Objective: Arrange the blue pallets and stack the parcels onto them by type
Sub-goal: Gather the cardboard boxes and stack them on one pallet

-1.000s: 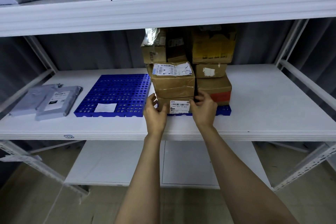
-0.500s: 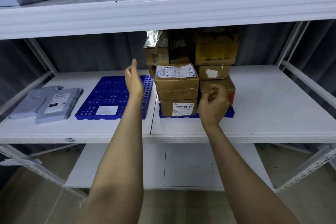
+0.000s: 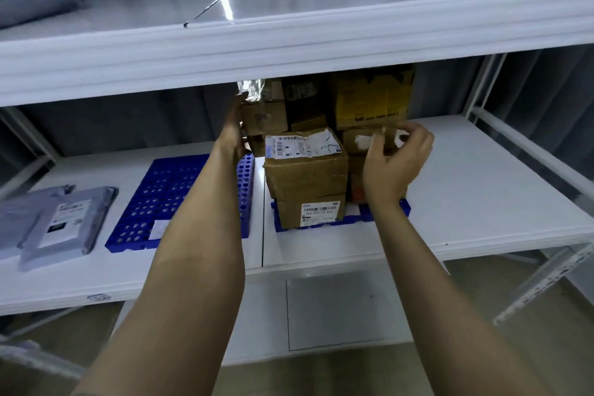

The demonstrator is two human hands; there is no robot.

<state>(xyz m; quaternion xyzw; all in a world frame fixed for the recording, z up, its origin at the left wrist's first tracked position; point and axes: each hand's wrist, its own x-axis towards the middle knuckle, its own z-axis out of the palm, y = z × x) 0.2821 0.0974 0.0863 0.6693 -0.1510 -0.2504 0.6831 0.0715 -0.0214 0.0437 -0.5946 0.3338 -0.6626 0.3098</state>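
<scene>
cardboard boxes [image 3: 305, 170] sit stacked on a blue pallet [image 3: 286, 225], left hand [image 3: 233, 132] pressed flat, seemingly steadying them, right hand [image 3: 397, 167] curled alongside, grip unclear

The cardboard boxes [image 3: 305, 170] are brown, matt and creased, with wrinkled white paper labels [image 3: 302, 145], and the top box [image 3: 265, 117] against my left hand [image 3: 233, 128] carries a patch of shiny clear plastic film [image 3: 252, 92]. The blue pallets [image 3: 180, 199] are hard perforated plastic with a faint sheen; the grey mailer bags [image 3: 64, 225] beside them are soft, crinkled plastic. The shelf boards [image 3: 482, 190] are smooth white, the upper shelf board [image 3: 353, 0] glossy enough to throw back a bright streak of light [image 3: 225, 0], on white-painted metal struts [image 3: 543, 283].
</scene>
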